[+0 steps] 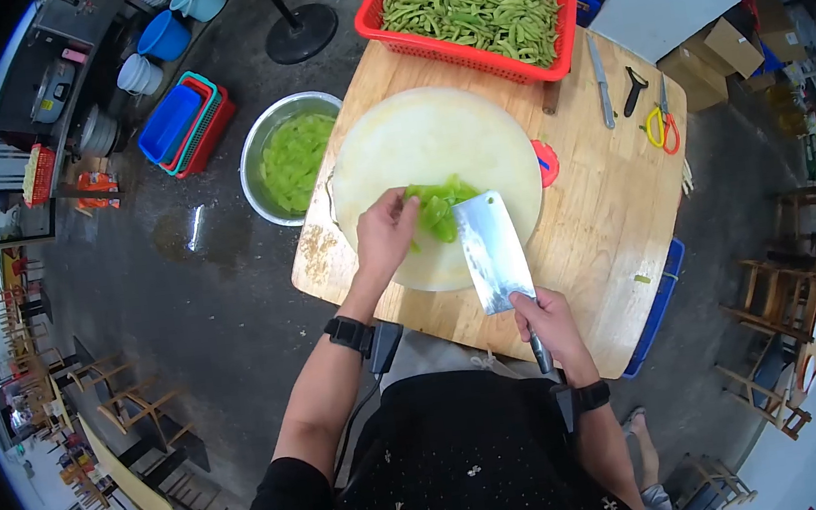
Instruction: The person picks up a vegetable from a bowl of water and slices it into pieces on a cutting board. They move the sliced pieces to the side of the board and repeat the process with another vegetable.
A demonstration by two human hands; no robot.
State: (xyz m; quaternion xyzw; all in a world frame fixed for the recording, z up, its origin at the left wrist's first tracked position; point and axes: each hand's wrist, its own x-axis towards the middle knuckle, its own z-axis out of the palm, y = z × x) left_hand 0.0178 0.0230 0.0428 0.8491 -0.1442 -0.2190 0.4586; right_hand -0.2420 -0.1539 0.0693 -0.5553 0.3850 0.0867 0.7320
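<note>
My right hand (549,325) is wrapped round the handle of a broad cleaver (494,253). Its blade lies over the right edge of some pale green vegetable slices (438,213), close against them. At the left side of the slices is my left hand (388,229), its fingers bent and pinching the edge of the green pieces. Under both is a round, cream-coloured chopping board (396,146) on a wooden table (587,235). Left of the board, a metal basin (253,177) on the floor holds more green slices.
A red basket (562,61) of green pods stands at the table's far edge. On the right lie a knife (603,92), a black peeler (633,91) and scissors (663,125). A red round item (546,163) touches the board. Stacked baskets (182,130) and a stand base (301,33) are on the floor.
</note>
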